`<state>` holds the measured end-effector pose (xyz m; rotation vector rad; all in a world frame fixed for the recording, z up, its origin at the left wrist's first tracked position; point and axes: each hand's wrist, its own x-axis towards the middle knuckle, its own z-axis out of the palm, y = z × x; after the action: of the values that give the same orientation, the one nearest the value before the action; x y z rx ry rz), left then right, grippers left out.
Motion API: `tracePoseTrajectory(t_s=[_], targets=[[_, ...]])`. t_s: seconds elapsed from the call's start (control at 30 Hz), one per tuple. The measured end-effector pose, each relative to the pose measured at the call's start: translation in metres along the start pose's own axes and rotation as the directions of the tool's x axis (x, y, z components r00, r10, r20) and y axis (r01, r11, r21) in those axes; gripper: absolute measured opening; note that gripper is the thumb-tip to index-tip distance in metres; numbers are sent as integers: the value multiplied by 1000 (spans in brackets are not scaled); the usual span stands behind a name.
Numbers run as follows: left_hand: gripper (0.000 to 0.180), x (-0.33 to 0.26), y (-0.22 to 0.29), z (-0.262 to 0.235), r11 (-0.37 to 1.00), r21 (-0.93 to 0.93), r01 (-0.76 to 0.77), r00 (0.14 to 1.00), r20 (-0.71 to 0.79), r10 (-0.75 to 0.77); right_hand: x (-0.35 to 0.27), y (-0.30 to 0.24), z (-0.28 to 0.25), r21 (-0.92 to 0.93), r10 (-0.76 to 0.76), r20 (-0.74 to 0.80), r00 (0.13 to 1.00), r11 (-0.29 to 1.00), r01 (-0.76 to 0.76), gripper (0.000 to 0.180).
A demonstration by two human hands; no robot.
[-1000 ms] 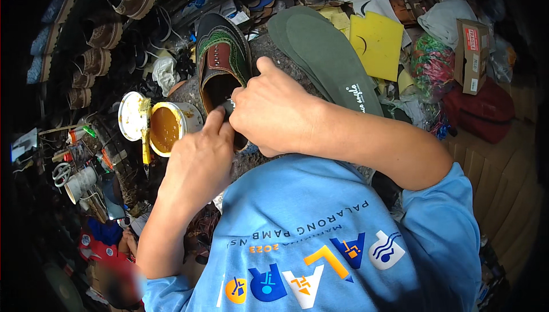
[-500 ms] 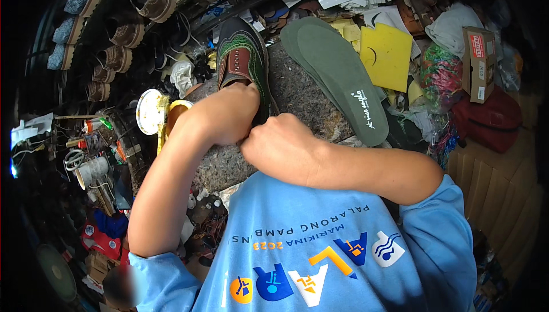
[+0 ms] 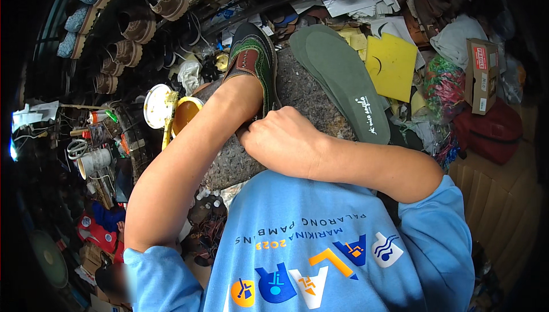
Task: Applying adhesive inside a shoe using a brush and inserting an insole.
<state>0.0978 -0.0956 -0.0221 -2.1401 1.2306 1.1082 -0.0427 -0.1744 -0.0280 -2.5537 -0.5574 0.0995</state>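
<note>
A low lace-up shoe point(image 3: 251, 50) in black, green and brown lies toe-away on a rough grey block point(image 3: 294, 86). My left hand point(image 3: 245, 91) reaches into its opening, so the fingers are hidden inside. At the heel end, my right hand point(image 3: 284, 140) is closed in a fist around the back of the shoe, its knuckles facing up. To the right of the shoe lie dark green insoles point(image 3: 334, 74), one stacked over another, with white lettering at the heel.
Left of the block stands an open yellow-smeared can point(image 3: 186, 112) beside a round white lid point(image 3: 159, 106). A yellow sheet point(image 3: 392, 66), a cardboard box point(image 3: 481, 77) and a red bag point(image 3: 489, 132) lie to the right. Brown shoes point(image 3: 137, 26) line racks at the far left.
My left hand has pushed forward, deeper into the shoe. The right hand stays at the heel. The whole view has shifted slightly.
</note>
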Motion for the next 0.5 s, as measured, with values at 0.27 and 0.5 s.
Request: tracePoseTrajectory(t_s=[0.27,0.5], targets=[[18,-5,1,-24,923,265,-278,947,239,216,-2,4,1,1,-17,29,999,1000,17,13],[17,1,3,-17,987,149,-61,993,109,45,-3,6,7,42,29,-47,998,999,-27,12]])
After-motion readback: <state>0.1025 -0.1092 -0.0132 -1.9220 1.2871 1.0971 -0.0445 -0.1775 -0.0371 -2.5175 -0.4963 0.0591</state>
